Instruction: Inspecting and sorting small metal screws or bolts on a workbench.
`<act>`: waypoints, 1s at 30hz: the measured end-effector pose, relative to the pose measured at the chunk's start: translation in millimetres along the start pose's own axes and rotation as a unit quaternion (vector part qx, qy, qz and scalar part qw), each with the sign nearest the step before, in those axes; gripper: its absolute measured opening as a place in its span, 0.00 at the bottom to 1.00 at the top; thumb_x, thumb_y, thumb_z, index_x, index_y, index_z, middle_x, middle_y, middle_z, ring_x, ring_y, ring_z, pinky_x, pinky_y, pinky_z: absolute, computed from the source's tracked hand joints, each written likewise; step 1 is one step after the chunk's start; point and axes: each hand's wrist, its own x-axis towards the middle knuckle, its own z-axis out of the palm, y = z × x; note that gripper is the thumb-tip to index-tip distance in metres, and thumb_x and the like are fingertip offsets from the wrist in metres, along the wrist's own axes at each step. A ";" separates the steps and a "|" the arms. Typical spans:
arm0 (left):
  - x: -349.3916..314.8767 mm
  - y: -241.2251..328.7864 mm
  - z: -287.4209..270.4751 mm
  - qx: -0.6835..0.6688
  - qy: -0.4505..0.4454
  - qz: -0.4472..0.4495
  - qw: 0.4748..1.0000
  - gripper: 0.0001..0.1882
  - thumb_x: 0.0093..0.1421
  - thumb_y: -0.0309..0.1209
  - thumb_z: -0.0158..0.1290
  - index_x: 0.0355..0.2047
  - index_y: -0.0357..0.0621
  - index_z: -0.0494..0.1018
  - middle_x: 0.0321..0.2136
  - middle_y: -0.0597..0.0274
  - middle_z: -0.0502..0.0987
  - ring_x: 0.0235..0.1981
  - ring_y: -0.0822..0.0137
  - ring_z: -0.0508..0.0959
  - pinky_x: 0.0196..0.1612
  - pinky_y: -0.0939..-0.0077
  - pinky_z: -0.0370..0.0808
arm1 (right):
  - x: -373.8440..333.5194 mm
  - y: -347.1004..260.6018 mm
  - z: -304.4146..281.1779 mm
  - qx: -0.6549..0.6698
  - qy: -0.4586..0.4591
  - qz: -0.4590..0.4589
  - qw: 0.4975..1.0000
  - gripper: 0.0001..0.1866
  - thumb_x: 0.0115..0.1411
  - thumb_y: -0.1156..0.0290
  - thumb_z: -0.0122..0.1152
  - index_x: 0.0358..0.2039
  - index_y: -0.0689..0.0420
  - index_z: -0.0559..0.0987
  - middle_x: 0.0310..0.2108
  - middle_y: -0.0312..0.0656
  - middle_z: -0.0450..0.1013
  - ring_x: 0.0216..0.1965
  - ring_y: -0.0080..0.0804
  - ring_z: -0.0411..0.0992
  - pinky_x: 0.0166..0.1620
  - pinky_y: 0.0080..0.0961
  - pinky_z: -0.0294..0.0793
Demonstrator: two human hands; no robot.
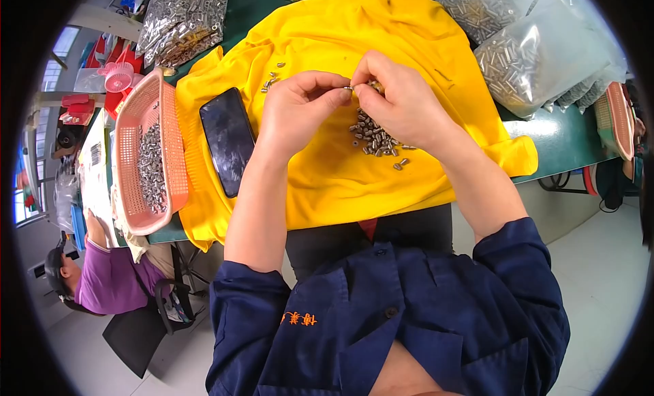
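Note:
Over the yellow cloth (415,185), my left hand (303,110) pinches a small metal sleeve (348,88) between thumb and forefinger. My right hand (402,99) meets it from the other side, thumb and forefinger closed together at the end of the sleeve. Whatever those right fingertips hold is too small to make out. Below the right hand, a loose pile of short silver metal sleeves (378,138) lies on the cloth, partly hidden by the hand. Several more small metal pieces (271,81) are scattered beyond my left hand.
A black phone (229,142) lies left of my left forearm. Beside it stands a pink basket (176,144) with many metal pieces. Clear bags of metal parts (511,65) fill the far right; another bag (184,28) is far left. A person in purple (112,287) sits at left.

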 end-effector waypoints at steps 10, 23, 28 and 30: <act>-1.5 4.8 1.2 0.023 0.019 0.028 0.999 0.07 0.49 0.21 0.52 0.30 0.32 0.72 0.27 0.61 0.75 0.30 0.73 0.75 0.35 0.84 0.70 | 3.7 0.2 4.2 -0.005 -0.001 -0.013 1.000 0.05 0.50 0.72 0.45 0.26 0.60 0.65 0.21 0.49 0.68 0.25 0.46 0.67 0.28 0.33 0.66; -12.0 32.7 -33.7 0.308 0.058 -0.025 0.949 0.08 0.49 0.24 0.49 0.30 0.34 0.73 0.25 0.56 0.76 0.26 0.68 0.76 0.32 0.81 0.71 | 5.6 -0.9 -28.0 0.013 0.121 -0.019 0.992 0.04 0.50 0.74 0.48 0.26 0.60 0.66 0.17 0.41 0.65 0.20 0.30 0.65 0.25 0.24 0.63; -12.9 25.8 -16.4 0.004 0.022 0.034 0.999 0.07 0.49 0.18 0.50 0.31 0.33 0.71 0.25 0.61 0.74 0.26 0.72 0.75 0.33 0.85 0.71 | 1.2 -7.8 -12.6 0.180 0.045 -0.005 0.983 0.04 0.52 0.74 0.47 0.25 0.60 0.66 0.19 0.35 0.62 0.21 0.20 0.59 0.25 0.18 0.60; -9.0 21.8 -10.0 -0.105 -0.003 0.083 0.991 0.07 0.47 0.15 0.52 0.29 0.34 0.70 0.24 0.60 0.73 0.26 0.70 0.75 0.34 0.82 0.72 | 1.4 -3.5 -11.6 0.230 -0.015 0.026 0.973 0.04 0.51 0.74 0.47 0.26 0.60 0.66 0.19 0.35 0.62 0.22 0.20 0.60 0.26 0.17 0.61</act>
